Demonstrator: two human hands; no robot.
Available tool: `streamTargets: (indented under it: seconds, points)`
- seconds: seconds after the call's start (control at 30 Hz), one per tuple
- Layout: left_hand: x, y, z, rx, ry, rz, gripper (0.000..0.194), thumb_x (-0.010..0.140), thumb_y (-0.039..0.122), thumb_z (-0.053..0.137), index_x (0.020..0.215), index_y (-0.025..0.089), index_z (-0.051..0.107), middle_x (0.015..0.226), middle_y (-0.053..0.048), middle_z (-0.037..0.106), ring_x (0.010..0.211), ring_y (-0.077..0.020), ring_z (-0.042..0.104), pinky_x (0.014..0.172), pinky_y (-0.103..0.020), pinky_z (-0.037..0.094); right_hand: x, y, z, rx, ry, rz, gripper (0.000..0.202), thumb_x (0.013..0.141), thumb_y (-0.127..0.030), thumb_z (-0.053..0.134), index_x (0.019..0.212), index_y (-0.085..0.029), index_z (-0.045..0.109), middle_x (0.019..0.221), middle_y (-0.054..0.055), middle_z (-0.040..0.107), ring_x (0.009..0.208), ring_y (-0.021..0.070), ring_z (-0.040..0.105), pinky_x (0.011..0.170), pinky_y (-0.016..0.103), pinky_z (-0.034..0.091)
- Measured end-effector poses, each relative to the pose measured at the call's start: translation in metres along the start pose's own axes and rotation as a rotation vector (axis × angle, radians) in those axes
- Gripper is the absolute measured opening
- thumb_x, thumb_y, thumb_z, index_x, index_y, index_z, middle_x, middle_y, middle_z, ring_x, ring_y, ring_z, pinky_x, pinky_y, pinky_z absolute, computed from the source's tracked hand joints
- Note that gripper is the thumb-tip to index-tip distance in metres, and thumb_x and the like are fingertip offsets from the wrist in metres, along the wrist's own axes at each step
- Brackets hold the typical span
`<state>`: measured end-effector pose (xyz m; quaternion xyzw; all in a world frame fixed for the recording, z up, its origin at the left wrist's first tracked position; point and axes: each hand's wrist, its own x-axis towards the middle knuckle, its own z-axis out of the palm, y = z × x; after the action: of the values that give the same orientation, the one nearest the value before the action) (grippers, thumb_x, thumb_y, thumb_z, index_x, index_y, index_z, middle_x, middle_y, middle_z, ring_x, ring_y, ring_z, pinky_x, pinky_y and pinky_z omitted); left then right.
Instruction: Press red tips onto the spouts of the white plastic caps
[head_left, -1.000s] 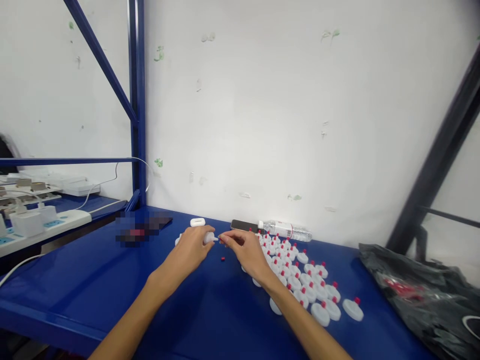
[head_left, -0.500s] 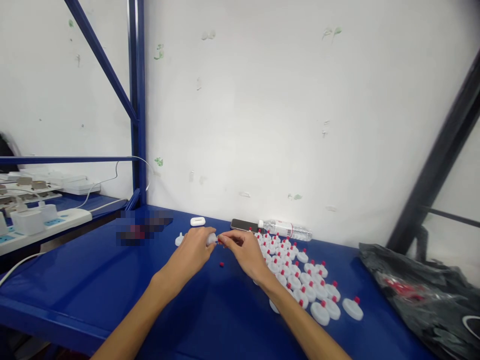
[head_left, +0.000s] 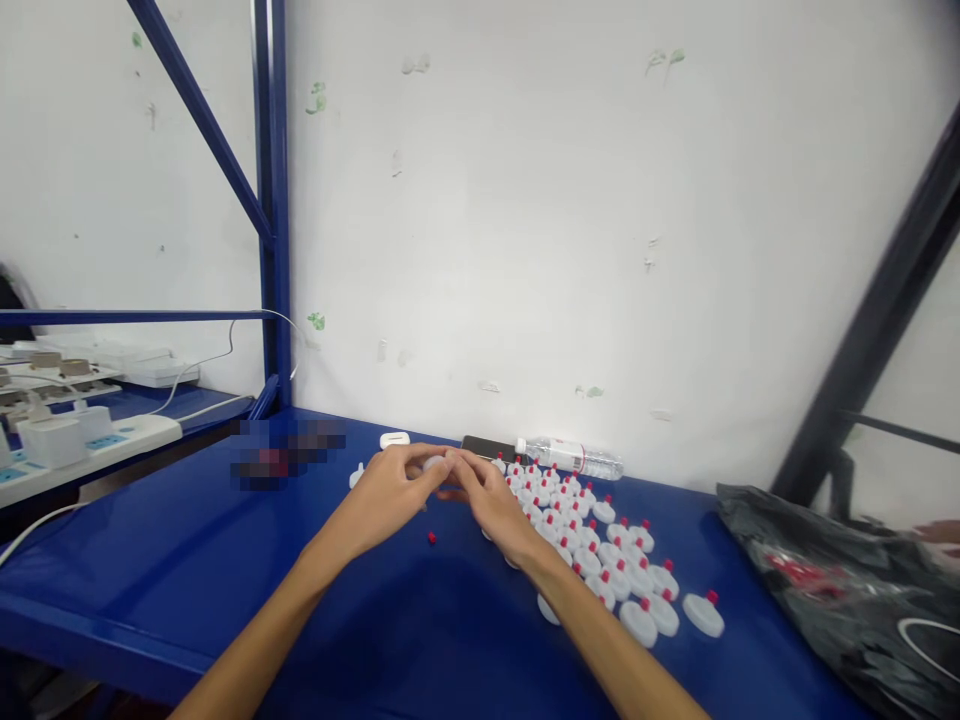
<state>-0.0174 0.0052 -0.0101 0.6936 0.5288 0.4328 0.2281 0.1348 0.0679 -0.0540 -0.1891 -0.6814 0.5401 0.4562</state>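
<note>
My left hand [head_left: 394, 490] is closed around a white plastic nozzle lid [head_left: 433, 463], little of which shows between the fingers. Against it, my right hand [head_left: 484, 495] is pinched, its fingertips meeting those of the left. The small red cap at those fingertips is now covered by the fingers. A loose red cap [head_left: 431, 538] lies on the blue table [head_left: 375, 620] below the hands. Another white nozzle lid [head_left: 356, 477], without a red cap, stands left of my left hand. To the right, several white lids with red caps [head_left: 589, 535] stand in a group.
Behind the hands lie a white case [head_left: 394, 439], a dark phone [head_left: 487, 449] and a clear bottle [head_left: 574, 456]. A black plastic bag [head_left: 825, 590] covers the right end, with another person's hand [head_left: 941, 532] beside it. Power strips [head_left: 142, 436] are at left.
My hands have drawn together, hiding the red cap at the right fingertips. The loose red cap has shifted slightly left and nearer. Another person's hand has appeared at the far right.
</note>
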Motion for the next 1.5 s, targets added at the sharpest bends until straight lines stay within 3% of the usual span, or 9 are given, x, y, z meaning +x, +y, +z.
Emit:
streamTargets:
  seconds: [0.27, 0.47, 0.73, 0.83, 1.03, 1.5]
  points:
    - [0.002, -0.005, 0.003, -0.132, 0.012, -0.116, 0.051, 0.087, 0.053, 0.063, 0.118, 0.013, 0.070, 0.089, -0.009, 0.079, 0.066, -0.0204, 0.072, 0.057, -0.026, 0.050, 0.001, 0.007, -0.001, 0.028, 0.084, 0.053, 0.043, 0.088, -0.051, 0.067, 0.117, -0.019, 0.070, 0.112, 0.007, 0.075, 0.097, 0.0222, 0.071, 0.087, 0.036, 0.058]
    - [0.004, -0.006, 0.003, -0.185, -0.008, -0.148, 0.051, 0.085, 0.052, 0.066, 0.117, 0.012, 0.068, 0.092, -0.011, 0.080, 0.074, -0.0235, 0.076, 0.066, -0.030, 0.055, 0.001, 0.006, -0.001, 0.056, 0.071, 0.041, 0.041, 0.084, -0.049, 0.071, 0.113, -0.020, 0.073, 0.105, 0.006, 0.077, 0.095, 0.0228, 0.073, 0.096, 0.040, 0.056]
    - [0.007, -0.013, 0.005, -0.364, 0.000, -0.071, 0.054, 0.077, 0.053, 0.075, 0.110, 0.011, 0.072, 0.116, -0.016, 0.074, 0.096, -0.0275, 0.074, 0.072, -0.034, 0.063, 0.002, -0.001, 0.001, -0.052, 0.149, 0.013, 0.044, 0.077, -0.053, 0.076, 0.107, -0.020, 0.075, 0.100, 0.007, 0.079, 0.099, 0.0281, 0.073, 0.093, 0.043, 0.058]
    - [0.006, -0.013, 0.003, -0.373, -0.007, -0.048, 0.053, 0.078, 0.052, 0.076, 0.112, 0.012, 0.073, 0.116, -0.015, 0.075, 0.092, -0.0260, 0.074, 0.070, -0.033, 0.062, 0.001, -0.002, 0.000, -0.039, 0.158, -0.009, 0.044, 0.076, -0.050, 0.079, 0.107, -0.019, 0.075, 0.102, 0.008, 0.078, 0.100, 0.0276, 0.073, 0.095, 0.043, 0.057]
    - [0.006, -0.014, 0.002, -0.379, 0.022, -0.059, 0.053, 0.074, 0.050, 0.080, 0.111, 0.012, 0.075, 0.112, -0.015, 0.076, 0.082, -0.0237, 0.074, 0.064, -0.031, 0.060, -0.001, -0.001, 0.004, 0.004, 0.168, -0.036, 0.041, 0.076, -0.046, 0.080, 0.105, -0.019, 0.073, 0.101, 0.008, 0.078, 0.095, 0.0258, 0.074, 0.094, 0.041, 0.057]
    - [0.006, -0.016, 0.000, -0.464, 0.024, -0.125, 0.052, 0.067, 0.048, 0.086, 0.108, 0.016, 0.079, 0.104, -0.012, 0.080, 0.099, -0.0303, 0.073, 0.069, -0.031, 0.061, -0.003, 0.004, 0.008, -0.029, 0.165, -0.103, 0.033, 0.085, -0.041, 0.071, 0.109, -0.020, 0.071, 0.111, 0.008, 0.076, 0.105, 0.0262, 0.072, 0.089, 0.037, 0.059]
